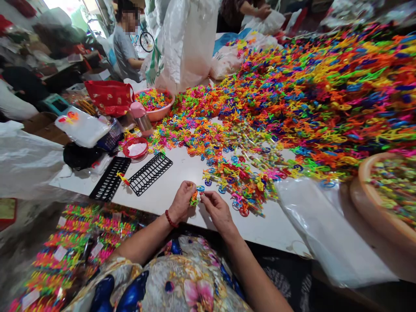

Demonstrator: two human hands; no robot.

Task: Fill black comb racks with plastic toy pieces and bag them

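Head view: a left hand (pixel 182 201) is closed in a pinch on a small orange-and-green plastic piece (pixel 194 199), held just above the near edge of a white tabletop (pixel 180 167), while a right hand (pixel 219 212) has its thumb and finger close together at a blue ring (pixel 200 188) beside it; whether the right fingertips grip the ring or only touch it is too small to tell. Judging by the pose, the step in hand is close fingertip work on these small parts, and the next move calls for a steady left pinch and a light, precise right touch. A red beaded bracelet (pixel 170 219) circles the left wrist. Just beyond the right hand lies a loose cluster of bright plastic pieces (pixel 240 186), with a large multicoloured heap (pixel 308 99) behind it. Two black grid trays (pixel 151 174) lie to the left, a red-and-yellow piece (pixel 123 178) between them, with a red basket (pixel 125 150) of white contents behind. At right, clear plastic bags (pixel 328 229) lie beside an orange tub (pixel 365 190). Farther back, past a pink basin (pixel 162 115), a person in a grey top (pixel 125 54) faces sideways
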